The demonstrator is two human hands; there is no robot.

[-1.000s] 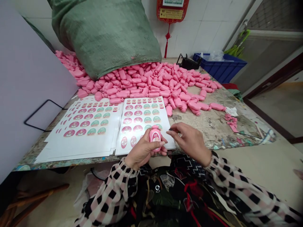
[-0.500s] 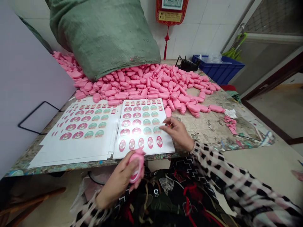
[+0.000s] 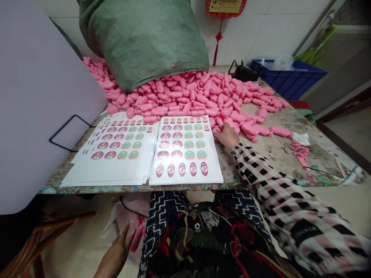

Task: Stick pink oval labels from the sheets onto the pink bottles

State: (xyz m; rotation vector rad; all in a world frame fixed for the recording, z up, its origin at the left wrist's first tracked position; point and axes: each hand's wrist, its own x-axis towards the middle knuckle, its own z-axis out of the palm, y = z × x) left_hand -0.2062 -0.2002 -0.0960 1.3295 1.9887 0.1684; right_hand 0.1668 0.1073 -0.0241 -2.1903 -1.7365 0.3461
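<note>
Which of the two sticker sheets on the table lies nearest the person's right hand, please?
The right sheet, with pink ovals along its bottom: the right hand sits beside it, while the other sheet lies farther left.

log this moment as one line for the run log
right hand: at pink bottles | left hand: below table | label sheets: on table

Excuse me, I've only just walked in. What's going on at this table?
A person at a worktable has their right hand at the edge of a heap of pink plastic bottles spilling from a green woven sack. Their left hand is down below the table, apparently empty. Sheets of printed labels lie in two stacks in front of them.
</note>
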